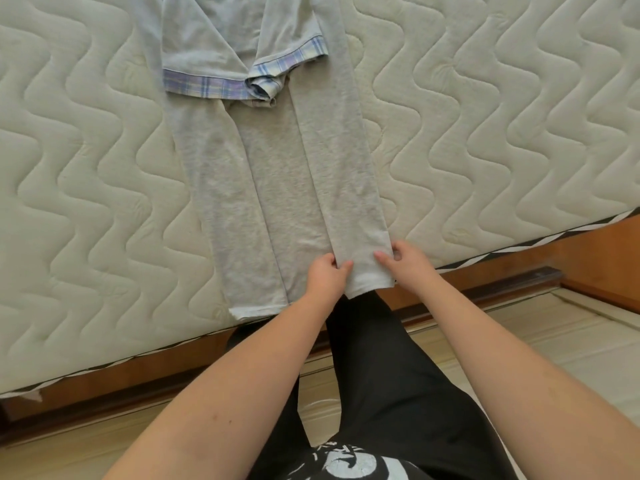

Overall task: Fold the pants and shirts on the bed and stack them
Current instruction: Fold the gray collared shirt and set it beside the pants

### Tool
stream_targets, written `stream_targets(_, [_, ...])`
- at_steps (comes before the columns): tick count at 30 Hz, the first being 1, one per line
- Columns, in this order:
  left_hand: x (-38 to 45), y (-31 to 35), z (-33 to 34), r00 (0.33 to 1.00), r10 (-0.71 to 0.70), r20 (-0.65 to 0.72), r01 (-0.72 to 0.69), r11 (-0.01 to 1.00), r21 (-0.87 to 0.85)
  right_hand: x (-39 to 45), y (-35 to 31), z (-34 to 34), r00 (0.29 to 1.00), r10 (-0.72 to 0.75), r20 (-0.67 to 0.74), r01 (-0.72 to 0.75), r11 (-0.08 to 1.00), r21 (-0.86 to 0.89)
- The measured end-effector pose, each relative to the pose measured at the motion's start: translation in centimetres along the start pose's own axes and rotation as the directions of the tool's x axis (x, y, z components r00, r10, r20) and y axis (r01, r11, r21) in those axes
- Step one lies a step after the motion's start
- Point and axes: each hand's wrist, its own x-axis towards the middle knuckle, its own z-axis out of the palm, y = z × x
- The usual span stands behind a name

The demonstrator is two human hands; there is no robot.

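- I see the grey pants [277, 181] lying lengthwise on the bed [86, 168], legs side by side.
- My left hand [325, 275] pinches the inner edge of the right leg's cuff.
- My right hand [403, 259] pinches the same cuff's outer edge.
- Beyond both grips, a light shirt [214, 46] with plaid trim overlaps the pants' far end.

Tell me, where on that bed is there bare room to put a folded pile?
Bare mattress lies left of the pants, out to the picture's edge, and another wide patch lies to their right. The middle is crowded: the shirt overlaps the pants' far end, and the left hand and right hand pinch the near leg's hem at the bed's edge.
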Motion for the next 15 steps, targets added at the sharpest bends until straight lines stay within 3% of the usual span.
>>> stream_targets(3, [-0.2, -1.5, 0.1, 0.999, -0.051, -0.017, 0.051, 0.998, -0.025, -0.6, 1.2, 0.5, 1.0, -0.005, -0.018, 0.005, 1.0, -0.004])
stream_targets(6, [-0.9, -2.4, -0.1, 0.996, -0.088, -0.02, 0.09, 0.984, 0.154, -1.2, 2.1, 1.2, 0.991, 0.001, -0.136, -0.009, 0.998, -0.061])
stream_targets(9, [-1.6, -2.4, -0.7, 0.999, 0.0, -0.044, 0.015, 0.934, 0.357, -1.6, 2.8, 1.6, 0.985, 0.011, -0.174, -0.024, 0.997, -0.074])
stream_targets(13, [-2.7, -2.6, -2.9, 0.984, 0.17, -0.056, -0.129, 0.889, 0.439, -1.9, 2.8, 1.4, 0.987, 0.067, -0.144, -0.072, 0.997, -0.032])
stream_targets(15, [-3.2, -3.3, -5.0, 0.957, 0.285, -0.044, -0.241, 0.873, 0.423, -2.5, 2.3, 1.8, 0.972, 0.083, -0.221, -0.107, 0.989, -0.102])
